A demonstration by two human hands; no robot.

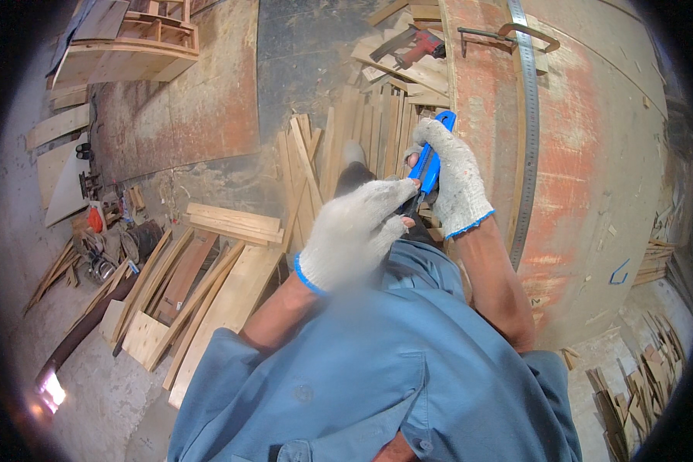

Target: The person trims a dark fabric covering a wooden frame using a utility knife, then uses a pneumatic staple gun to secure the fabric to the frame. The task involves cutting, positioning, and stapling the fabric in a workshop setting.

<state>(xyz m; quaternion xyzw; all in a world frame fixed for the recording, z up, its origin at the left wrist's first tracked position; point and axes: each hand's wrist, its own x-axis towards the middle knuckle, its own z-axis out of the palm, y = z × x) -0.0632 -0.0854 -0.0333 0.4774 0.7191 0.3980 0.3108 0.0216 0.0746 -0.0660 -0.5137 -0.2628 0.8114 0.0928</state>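
A blue utility knife (432, 163) lies in my right hand (460, 173), whose fingers are wrapped round its body. Its lower end points toward my own body. Reaching across from the left, my left hand (359, 223) has its fingertips at that lower end and closes on it, with a dark narrow piece showing between finger and thumb. Whether that piece is the blade I cannot tell. Both hands wear white knitted gloves with blue cuffs, and bare fingertips show on both.
Wood strips (304, 165) lie in front of me. A red and black power tool (422, 50) rests on boards. On my right, a long metal ruler (528, 115) and a clamp (508, 35) lie on a reddish worktop (566, 154). More boards (231, 300) stand to the left.
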